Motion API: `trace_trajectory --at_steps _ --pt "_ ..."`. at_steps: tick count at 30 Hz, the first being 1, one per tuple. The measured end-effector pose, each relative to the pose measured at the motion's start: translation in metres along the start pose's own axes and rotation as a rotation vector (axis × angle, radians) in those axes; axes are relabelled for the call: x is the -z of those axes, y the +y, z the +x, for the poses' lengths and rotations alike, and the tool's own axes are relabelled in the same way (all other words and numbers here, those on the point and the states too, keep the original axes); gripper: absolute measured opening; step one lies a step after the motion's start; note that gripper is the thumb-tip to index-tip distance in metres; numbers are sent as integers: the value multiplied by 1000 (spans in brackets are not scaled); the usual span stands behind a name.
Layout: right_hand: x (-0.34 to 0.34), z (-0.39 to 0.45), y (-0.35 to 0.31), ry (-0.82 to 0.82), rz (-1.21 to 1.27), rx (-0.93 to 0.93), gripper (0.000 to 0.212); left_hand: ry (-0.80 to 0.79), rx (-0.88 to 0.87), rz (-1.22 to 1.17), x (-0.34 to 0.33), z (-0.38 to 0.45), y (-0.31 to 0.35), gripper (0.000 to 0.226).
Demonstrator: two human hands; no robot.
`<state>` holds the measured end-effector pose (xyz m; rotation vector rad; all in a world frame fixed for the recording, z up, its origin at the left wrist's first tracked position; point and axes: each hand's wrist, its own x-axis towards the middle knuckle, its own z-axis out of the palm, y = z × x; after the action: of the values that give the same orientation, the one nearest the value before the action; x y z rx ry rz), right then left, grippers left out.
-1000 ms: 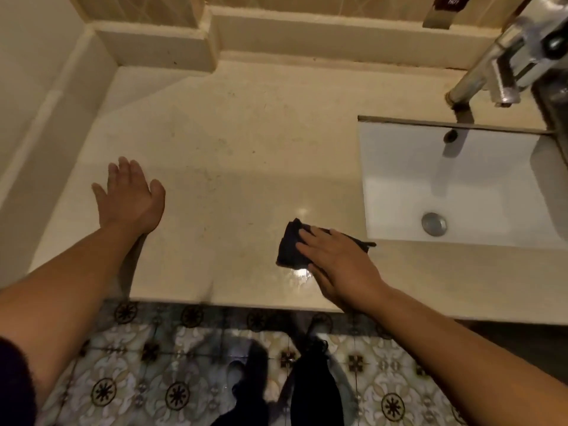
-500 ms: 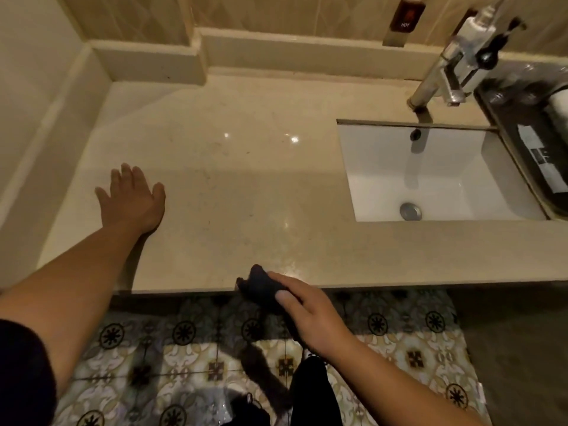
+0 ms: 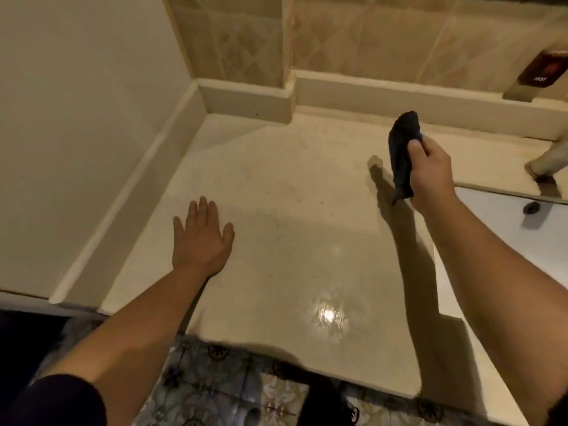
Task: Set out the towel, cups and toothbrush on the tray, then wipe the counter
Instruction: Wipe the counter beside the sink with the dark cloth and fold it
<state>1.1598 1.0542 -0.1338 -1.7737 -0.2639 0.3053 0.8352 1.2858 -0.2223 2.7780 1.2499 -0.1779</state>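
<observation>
My right hand (image 3: 430, 176) grips a dark bunched cloth (image 3: 402, 149), lifted above the beige stone counter (image 3: 292, 216) toward its back right part, near the sink. The cloth hangs down from my fist and casts a shadow on the counter. My left hand (image 3: 199, 238) lies flat on the counter at the left, fingers spread, holding nothing. The tray, cups, towel and toothbrush are out of view.
A white sink (image 3: 507, 229) is set into the counter at the right, with the base of the tap (image 3: 544, 161) behind it. A raised ledge (image 3: 399, 93) and tiled wall run along the back, a plain wall on the left. Patterned floor tiles (image 3: 233, 392) lie below the counter's front edge.
My right hand has lifted the cloth from the counter's front edge up and toward the back. The view swung left, closer to the counter. My left hand stayed flat in place.
</observation>
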Motion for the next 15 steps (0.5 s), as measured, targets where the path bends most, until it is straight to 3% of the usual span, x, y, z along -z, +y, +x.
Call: trace_trajectory --at_steps 3,5,9,15 --pt "-17 64 39 -194 -669 250 41 8 16 -13 -1 1 0 70" --pt "-31 82 61 -321 -978 426 45 19 22 -12 -1 2 0 71" --pt "-29 49 71 -402 -1021 565 43 19 22 -14 -1 3 -1 70" --pt "-10 -120 78 -605 -901 693 40 -5 21 -20 -1 5 -4 70"
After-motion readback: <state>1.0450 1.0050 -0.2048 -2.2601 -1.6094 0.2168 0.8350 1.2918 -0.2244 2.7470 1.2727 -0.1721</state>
